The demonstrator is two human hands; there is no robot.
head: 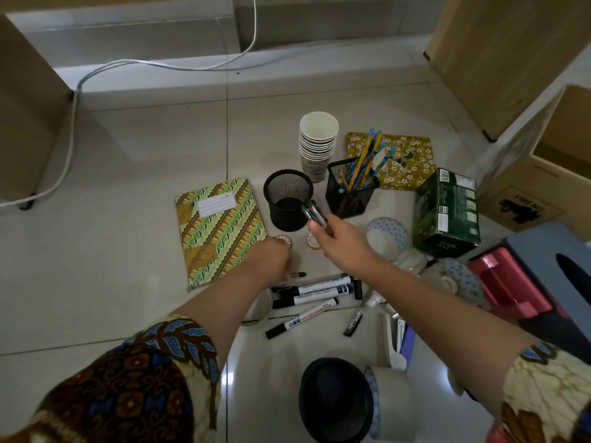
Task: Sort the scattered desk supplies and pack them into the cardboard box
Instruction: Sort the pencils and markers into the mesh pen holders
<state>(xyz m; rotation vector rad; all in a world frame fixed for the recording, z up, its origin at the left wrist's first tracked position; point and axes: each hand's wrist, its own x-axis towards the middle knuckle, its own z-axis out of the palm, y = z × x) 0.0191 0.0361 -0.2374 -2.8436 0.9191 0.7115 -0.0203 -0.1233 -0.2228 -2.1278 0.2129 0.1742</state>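
I have the right hand [339, 239] pinching pens [315, 212], tips aimed eleven o'clock into the cup [281, 215]; it is nearer. Left hand [271, 260] fingers: I cannot tell.

Notebook [220, 230] left of holder [287, 199], tape [312, 242] likely before
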